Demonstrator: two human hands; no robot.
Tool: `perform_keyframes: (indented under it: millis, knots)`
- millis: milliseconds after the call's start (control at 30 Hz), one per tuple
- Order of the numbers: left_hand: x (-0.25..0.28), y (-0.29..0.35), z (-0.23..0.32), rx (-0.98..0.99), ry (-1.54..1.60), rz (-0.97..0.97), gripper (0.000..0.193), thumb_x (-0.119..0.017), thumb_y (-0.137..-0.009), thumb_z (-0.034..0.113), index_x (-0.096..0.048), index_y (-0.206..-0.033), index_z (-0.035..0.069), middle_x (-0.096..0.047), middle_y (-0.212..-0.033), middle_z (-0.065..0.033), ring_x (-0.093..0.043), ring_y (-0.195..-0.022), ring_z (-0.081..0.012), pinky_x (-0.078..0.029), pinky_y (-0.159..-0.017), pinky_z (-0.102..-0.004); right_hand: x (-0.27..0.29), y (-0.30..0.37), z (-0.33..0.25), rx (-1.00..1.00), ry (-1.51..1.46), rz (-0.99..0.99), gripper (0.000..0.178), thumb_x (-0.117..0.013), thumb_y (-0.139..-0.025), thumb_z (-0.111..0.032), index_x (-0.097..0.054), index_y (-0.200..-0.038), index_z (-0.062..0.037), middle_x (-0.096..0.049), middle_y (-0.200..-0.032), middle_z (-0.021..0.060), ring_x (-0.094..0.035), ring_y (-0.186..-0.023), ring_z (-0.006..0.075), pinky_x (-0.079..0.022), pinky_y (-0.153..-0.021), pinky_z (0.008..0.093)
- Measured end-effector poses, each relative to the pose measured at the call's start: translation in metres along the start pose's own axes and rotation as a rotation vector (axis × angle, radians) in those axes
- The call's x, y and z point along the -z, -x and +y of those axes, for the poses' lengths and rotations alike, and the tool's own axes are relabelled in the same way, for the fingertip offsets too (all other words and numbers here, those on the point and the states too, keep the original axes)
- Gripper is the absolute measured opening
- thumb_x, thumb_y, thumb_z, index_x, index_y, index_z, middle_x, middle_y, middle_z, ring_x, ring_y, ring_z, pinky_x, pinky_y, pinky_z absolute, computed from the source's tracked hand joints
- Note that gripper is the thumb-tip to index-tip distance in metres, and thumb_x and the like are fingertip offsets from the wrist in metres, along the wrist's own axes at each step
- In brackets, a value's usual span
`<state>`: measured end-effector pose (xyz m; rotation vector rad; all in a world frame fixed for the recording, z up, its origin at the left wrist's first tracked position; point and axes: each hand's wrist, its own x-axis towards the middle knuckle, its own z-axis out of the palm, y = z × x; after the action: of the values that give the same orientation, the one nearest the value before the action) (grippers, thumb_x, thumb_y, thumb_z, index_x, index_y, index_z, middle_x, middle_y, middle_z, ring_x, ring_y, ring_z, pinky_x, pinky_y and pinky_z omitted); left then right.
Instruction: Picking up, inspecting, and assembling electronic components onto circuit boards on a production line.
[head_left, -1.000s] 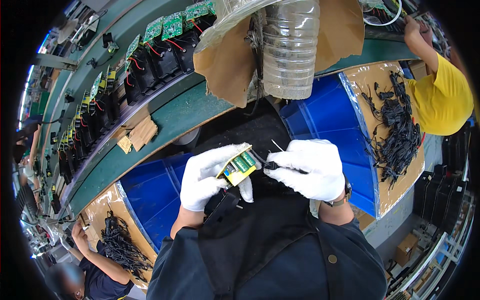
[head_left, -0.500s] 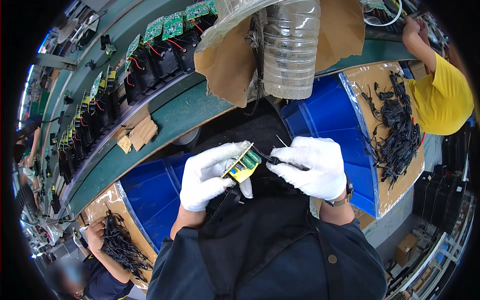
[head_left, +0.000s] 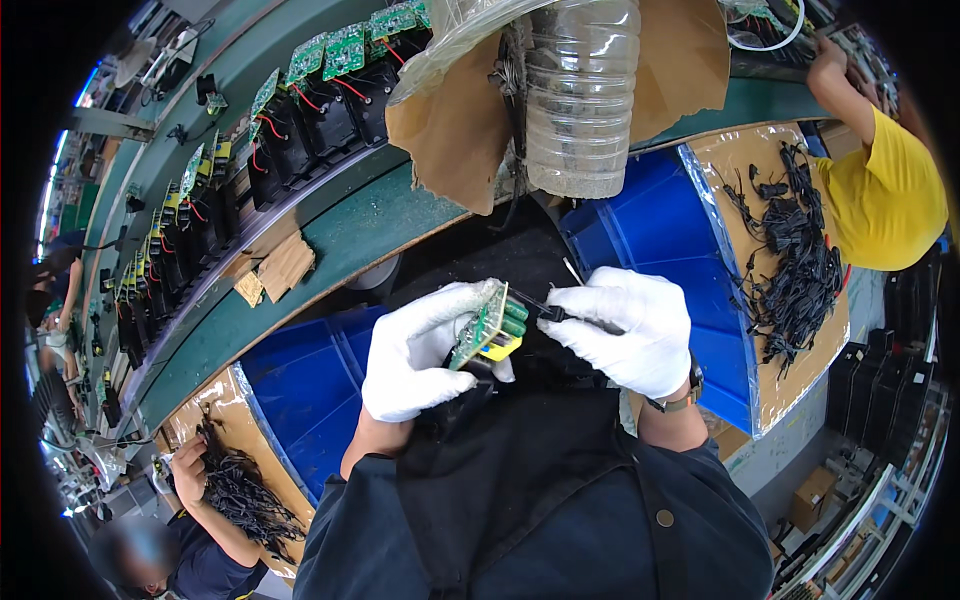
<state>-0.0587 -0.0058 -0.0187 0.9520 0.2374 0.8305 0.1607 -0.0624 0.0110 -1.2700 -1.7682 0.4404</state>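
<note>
My left hand (head_left: pixel 415 350), in a white glove, grips a small circuit board (head_left: pixel 478 332) by its edges. Its green soldered face is turned partly toward me, with green cylindrical parts and a yellow block on the other face. My right hand (head_left: pixel 630 325), gloved too, pinches a black cable (head_left: pixel 552 313) just right of the board. Between board and fingers runs a dark lead. A thin pale strip (head_left: pixel 572 270) sticks up past the right fingertips; its kind cannot be made out. Below my left hand a black part is mostly hidden.
A green bench (head_left: pixel 375 215) carries rows of black housings (head_left: pixel 325 125) with circuit boards on red wires. A clear plastic bottle (head_left: pixel 580 110) hangs ahead. Blue bins (head_left: pixel 655 230) flank me, beside cardboard with piled black cables (head_left: pixel 800 250). Co-workers sit at the right (head_left: pixel 885 200) and lower left (head_left: pixel 215 540).
The board has turned in my left hand, so more of its green soldered face shows and less of the yellow block. My right hand has shifted slightly, and the pale strip is more upright.
</note>
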Motion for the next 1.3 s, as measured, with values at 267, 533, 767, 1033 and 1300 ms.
perform_keyframes:
  millis: [267, 533, 767, 1033, 1300]
  knots:
    - [-0.007, -0.005, -0.010, 0.160, 0.383, 0.073, 0.063, -0.071, -0.070, -0.009, -0.049, -0.129, -0.007, -0.055, -0.123, -0.0293, -0.064, -0.097, -0.0390, -0.060, -0.071, -0.0436, -0.010, 0.003, -0.007, -0.067, -0.038, 0.143, 0.030, -0.075, -0.067, 0.001, -0.072, -0.096, 0.0001, -0.063, -0.073, 0.0064, -0.049, -0.052, 0.0144, -0.037, -0.048, 0.0254]
    - [-0.007, -0.013, -0.006, 0.233, 0.300, 0.020, 0.052, -0.069, -0.073, -0.011, -0.057, -0.123, -0.003, -0.056, -0.125, -0.0273, -0.062, -0.105, -0.0371, -0.057, -0.084, -0.0420, -0.009, 0.008, -0.005, -0.026, 0.034, 0.176, 0.035, -0.068, -0.066, 0.009, -0.070, -0.101, 0.0009, -0.068, -0.080, 0.0099, -0.054, -0.056, 0.0162, -0.042, -0.051, 0.0239]
    - [-0.014, -0.036, -0.007, 0.216, -0.113, 0.075, 0.047, -0.071, -0.073, -0.008, -0.060, -0.119, -0.005, -0.057, -0.127, -0.0243, -0.063, -0.106, -0.0290, -0.052, -0.094, -0.0352, 0.000, 0.015, -0.009, -0.297, -0.352, 0.513, 0.033, -0.062, -0.068, 0.012, -0.069, -0.099, 0.0018, -0.068, -0.082, 0.0106, -0.056, -0.059, 0.0158, -0.045, -0.054, 0.0230]
    - [-0.021, -0.055, -0.015, 0.241, -0.325, 0.247, 0.044, -0.072, -0.075, -0.005, -0.062, -0.117, -0.006, -0.061, -0.122, -0.0167, -0.061, -0.104, -0.0215, -0.049, -0.096, -0.0303, 0.019, 0.008, 0.015, -0.274, -0.146, 0.421, 0.029, -0.065, -0.067, 0.010, -0.072, -0.093, -0.0020, -0.066, -0.078, 0.0066, -0.052, -0.056, 0.0107, -0.038, -0.050, 0.0200]
    - [-0.016, -0.058, -0.026, 0.073, -0.502, 0.233, 0.042, -0.072, -0.075, -0.002, -0.064, -0.116, -0.003, -0.062, -0.122, -0.0148, -0.061, -0.102, -0.0200, -0.050, -0.092, -0.0290, 0.015, -0.007, 0.022, -0.200, -0.022, 0.385, 0.022, -0.069, -0.064, 0.009, -0.073, -0.081, -0.0028, -0.058, -0.067, 0.0014, -0.044, -0.052, 0.0100, -0.033, -0.048, 0.0210]
